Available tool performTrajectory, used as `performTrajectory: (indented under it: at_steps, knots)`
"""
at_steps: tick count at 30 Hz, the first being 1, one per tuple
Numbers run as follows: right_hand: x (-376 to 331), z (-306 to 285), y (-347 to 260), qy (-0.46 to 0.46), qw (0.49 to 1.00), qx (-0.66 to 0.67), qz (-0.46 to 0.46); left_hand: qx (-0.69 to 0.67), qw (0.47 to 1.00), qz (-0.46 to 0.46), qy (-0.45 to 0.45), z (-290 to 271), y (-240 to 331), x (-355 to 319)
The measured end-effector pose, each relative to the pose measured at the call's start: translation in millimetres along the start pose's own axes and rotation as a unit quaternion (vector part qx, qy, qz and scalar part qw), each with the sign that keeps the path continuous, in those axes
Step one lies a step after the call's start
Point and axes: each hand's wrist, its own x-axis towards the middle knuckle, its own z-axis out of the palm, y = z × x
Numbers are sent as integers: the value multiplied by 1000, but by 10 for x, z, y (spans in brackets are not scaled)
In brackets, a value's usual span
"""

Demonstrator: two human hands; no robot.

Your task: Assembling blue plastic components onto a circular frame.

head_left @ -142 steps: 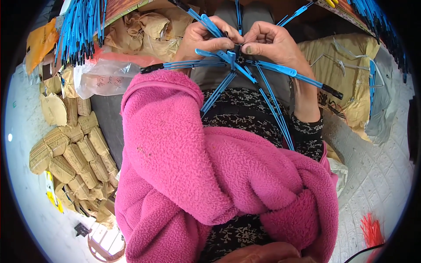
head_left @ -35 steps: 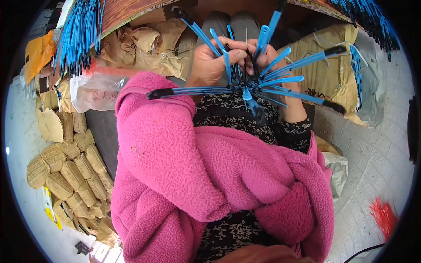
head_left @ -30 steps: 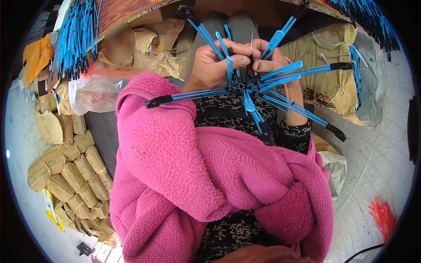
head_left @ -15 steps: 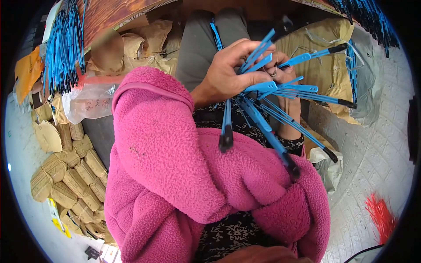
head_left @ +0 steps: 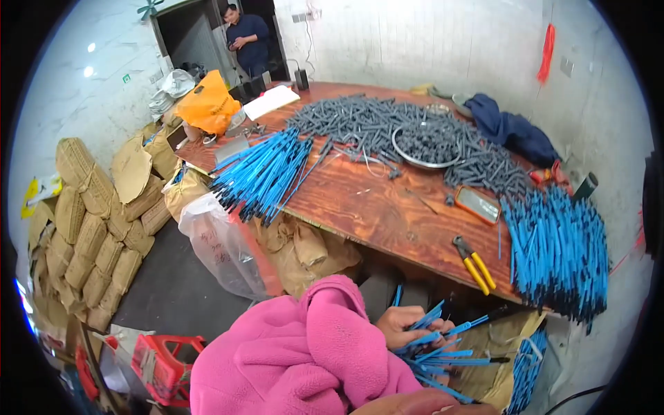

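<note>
Blue rods [head_left: 443, 342] fan rightward, crosswise.

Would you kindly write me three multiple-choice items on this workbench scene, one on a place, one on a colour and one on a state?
1. Where do the pliers lie?
A. on the floor
B. on the wooden table, near its front edge
C. in the metal bowl

2. What colour are the pliers' handles?
A. yellow
B. red
C. green

3. How is the left hand?
A. flat and empty
B. resting on the table
C. closed around a bundle of blue sticks

Answers: 1 B, they rest on the wood between the flat orange-rimmed tin and the right-hand pile of blue sticks. 2 A, both handles show yellow. 3 C, the fingers wrap the bundle below the table edge.
</note>
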Motion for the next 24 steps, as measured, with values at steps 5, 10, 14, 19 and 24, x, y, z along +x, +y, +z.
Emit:
performTrajectory:
  at_steps: [5,10,14,19,24]
  knots:
    - [89,-270,-173,13,994,-105,-3,-17,994,107,21,74,44,-12]
    - [135,45,-248,115,988,-104,-5,0,998,10,-66,53,-210,100]
    - [-187,58,-161,125,988,-89,25,-25,997,-63,-44,62,-132,-186]
    - [-225,-102,-169,93,992,-78,36,-35,998,-57,0,127,21,-85]
    - [-219,-154,-148,132,984,-111,48,12,997,-70,-25,-8,-94,93]
